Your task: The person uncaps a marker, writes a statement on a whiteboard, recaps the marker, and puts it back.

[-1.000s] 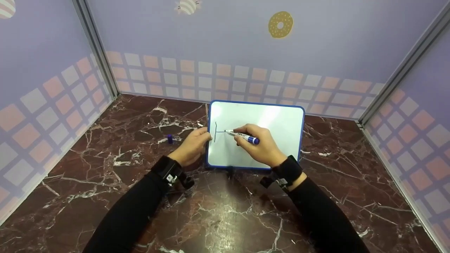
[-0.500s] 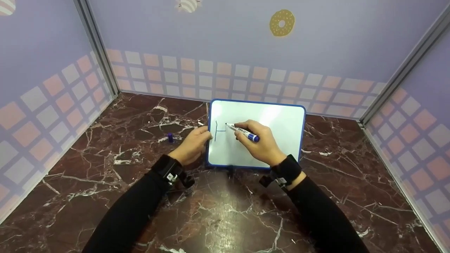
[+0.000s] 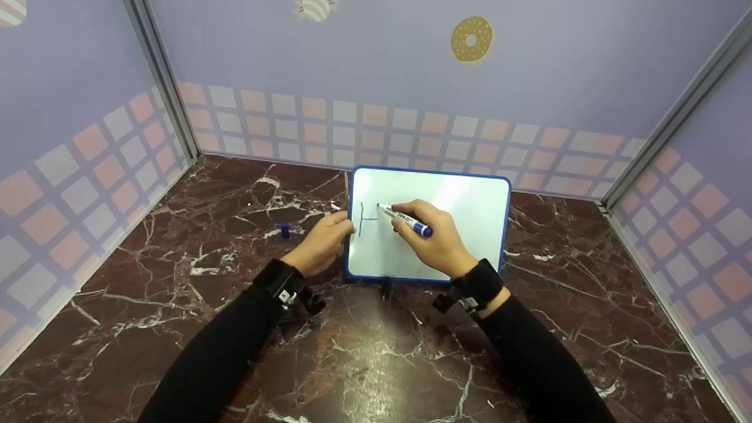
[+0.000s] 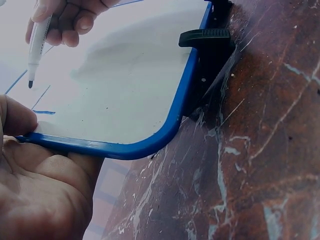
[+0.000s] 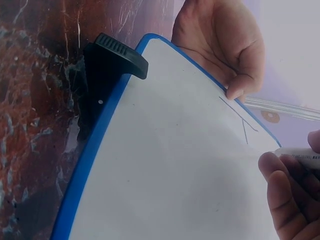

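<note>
A whiteboard point(image 3: 423, 258) with a blue frame leans upright in the head view. Near its left side it bears a blue vertical line point(image 3: 361, 220) joined by a short horizontal stroke. My left hand point(image 3: 320, 244) grips the board's left edge, thumb on the front and fingers behind. My right hand point(image 3: 437, 235) pinches a white marker point(image 3: 405, 220) with a blue end. The marker's dark tip is right at the board, up from the horizontal stroke's right end. In the left wrist view the marker point(image 4: 37, 47) points down at the writing surface.
A purple-blue marker cap point(image 3: 285, 230) stands on the dark marble tabletop point(image 3: 176, 282), left of the left hand. A black clip-like stand point(image 4: 207, 39) catches the board's lower edge. Patterned panels point(image 3: 376, 76) enclose the back and both sides.
The marker first finished at the right end of the horizontal stroke, then my right hand lifted it upward to a spot above that end. The left hand keeps its grip.
</note>
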The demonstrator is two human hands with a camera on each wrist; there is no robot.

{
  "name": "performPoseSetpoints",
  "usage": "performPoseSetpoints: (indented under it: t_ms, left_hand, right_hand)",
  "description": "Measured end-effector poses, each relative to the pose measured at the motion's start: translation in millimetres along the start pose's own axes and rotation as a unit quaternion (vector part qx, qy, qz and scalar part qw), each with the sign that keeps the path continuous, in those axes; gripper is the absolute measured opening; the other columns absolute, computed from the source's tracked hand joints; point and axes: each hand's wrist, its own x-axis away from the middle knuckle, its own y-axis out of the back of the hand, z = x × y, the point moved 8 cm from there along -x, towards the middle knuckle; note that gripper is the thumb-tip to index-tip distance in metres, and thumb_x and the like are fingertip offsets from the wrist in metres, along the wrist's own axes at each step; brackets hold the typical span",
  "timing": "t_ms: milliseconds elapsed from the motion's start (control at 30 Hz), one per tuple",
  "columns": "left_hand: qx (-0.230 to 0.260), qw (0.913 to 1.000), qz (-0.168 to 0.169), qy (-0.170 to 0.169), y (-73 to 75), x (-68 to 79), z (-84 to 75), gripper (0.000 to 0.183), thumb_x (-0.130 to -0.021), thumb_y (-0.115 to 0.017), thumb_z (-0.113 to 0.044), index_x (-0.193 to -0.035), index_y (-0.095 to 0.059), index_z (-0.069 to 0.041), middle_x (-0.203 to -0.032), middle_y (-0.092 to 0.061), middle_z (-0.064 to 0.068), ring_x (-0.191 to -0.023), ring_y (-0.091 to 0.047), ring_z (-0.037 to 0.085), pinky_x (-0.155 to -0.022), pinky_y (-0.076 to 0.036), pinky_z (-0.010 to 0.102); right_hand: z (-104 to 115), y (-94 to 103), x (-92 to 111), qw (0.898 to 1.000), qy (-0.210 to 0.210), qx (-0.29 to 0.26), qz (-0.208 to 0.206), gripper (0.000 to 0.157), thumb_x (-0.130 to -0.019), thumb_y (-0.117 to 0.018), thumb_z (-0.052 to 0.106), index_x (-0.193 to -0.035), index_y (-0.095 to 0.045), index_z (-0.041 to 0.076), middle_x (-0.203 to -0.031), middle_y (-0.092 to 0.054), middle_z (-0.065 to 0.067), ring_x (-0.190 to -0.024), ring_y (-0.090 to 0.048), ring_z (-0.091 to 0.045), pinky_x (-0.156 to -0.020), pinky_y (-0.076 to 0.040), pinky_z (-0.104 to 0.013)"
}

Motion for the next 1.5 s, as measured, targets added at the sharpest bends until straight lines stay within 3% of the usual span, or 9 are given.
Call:
performPoseSetpoints:
  t_ms: [433,1133,1500]
  left_hand:
    - [0.005,1.0000,0.005,-0.003,0.2,-0.3,0.7,0.035,-0.097,-0.048,0.000,-0.126,-0.065,0.010,-0.121,-0.072,0.021,-0.103,-0.074,0.029,-0.088,-0.068,0.045]
    - [-0.010,0.9999,-0.006,-0.003,0.3,0.0,-1.0,0.016,-0.097,-0.050,0.001,-0.101,-0.064,-0.001,-0.106,-0.071,0.013,-0.090,-0.071,0.023,-0.073,-0.064,0.030]
    - [-0.007,1.0000,0.002,-0.003,0.5,-0.1,-0.4,0.024,-0.098,-0.049,0.001,-0.114,-0.066,0.005,-0.112,-0.073,0.017,-0.095,-0.073,0.025,-0.079,-0.067,0.034]
  right_hand:
    - [-0.6,-0.6,-0.3,1.000,-0.006,0.003,0.011,0.024,-0.107,-0.074,0.012,-0.128,-0.077,-0.001,-0.115,-0.079,-0.013,-0.096,-0.075,-0.020,-0.077,-0.061,-0.028]
    - [-1.3,-2.7,3.2,0.998,-0.023,-0.041,0.033,0.018,-0.105,-0.074,0.005,-0.121,-0.078,-0.002,-0.108,-0.081,-0.012,-0.088,-0.080,-0.022,-0.073,-0.064,-0.025]
    - [-2.4,-3.8,3.8,0.997,-0.034,-0.057,0.042,0.017,-0.105,-0.074,0.005,-0.120,-0.079,-0.001,-0.107,-0.081,-0.011,-0.086,-0.080,-0.023,-0.073,-0.064,-0.025]
